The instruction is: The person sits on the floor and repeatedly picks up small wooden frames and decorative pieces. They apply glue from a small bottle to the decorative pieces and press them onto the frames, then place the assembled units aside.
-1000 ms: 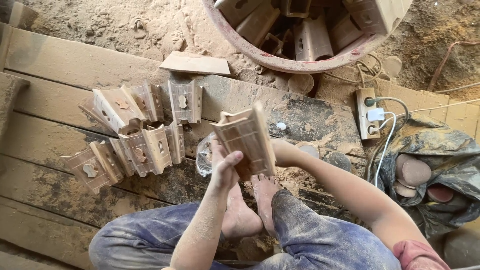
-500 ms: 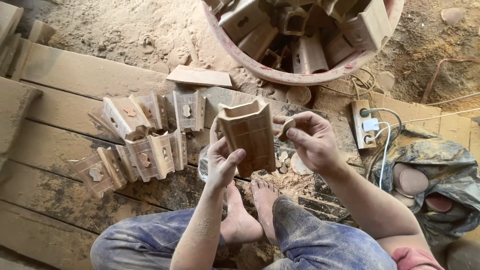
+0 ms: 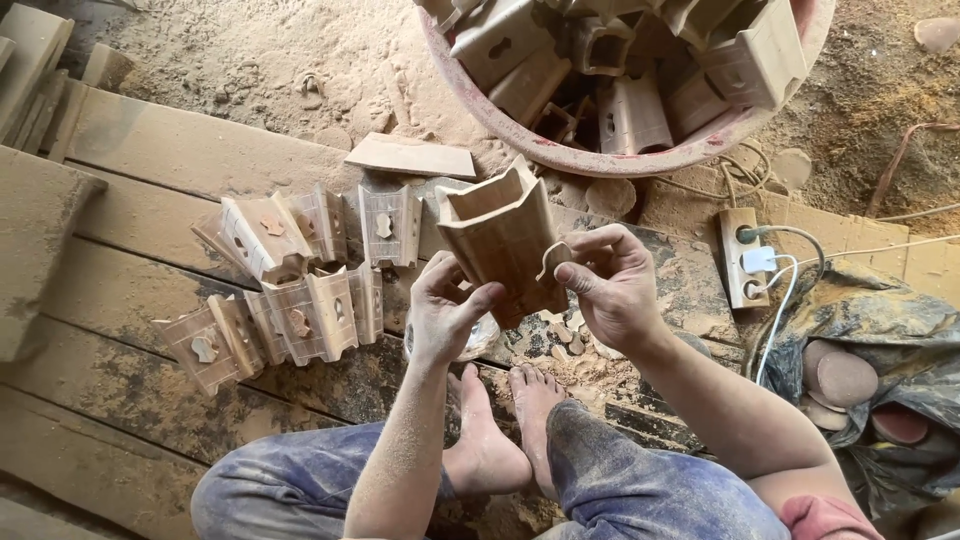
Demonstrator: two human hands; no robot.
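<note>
My left hand (image 3: 447, 312) grips the lower left side of a hollow, ridged wooden block (image 3: 502, 240) held upright above my bare feet (image 3: 505, 440). My right hand (image 3: 607, 283) touches the block's right side and pinches a small curved wooden cut-out (image 3: 551, 259) between thumb and fingers. Several similar carved blocks (image 3: 300, 275) with shaped holes lie in two rows on the planks to the left. Small wooden offcuts (image 3: 560, 340) are scattered under the block.
A large round red tub (image 3: 620, 150) full of wooden blocks stands at the top. A flat wooden piece (image 3: 410, 157) lies beside it. A power strip (image 3: 742, 258) with a white plug and cables sits at right, next to a crumpled cloth (image 3: 880, 330).
The block has been raised and turned upright, its open end facing up. My right hand came out from behind it and now holds a small cut-out at its side.
</note>
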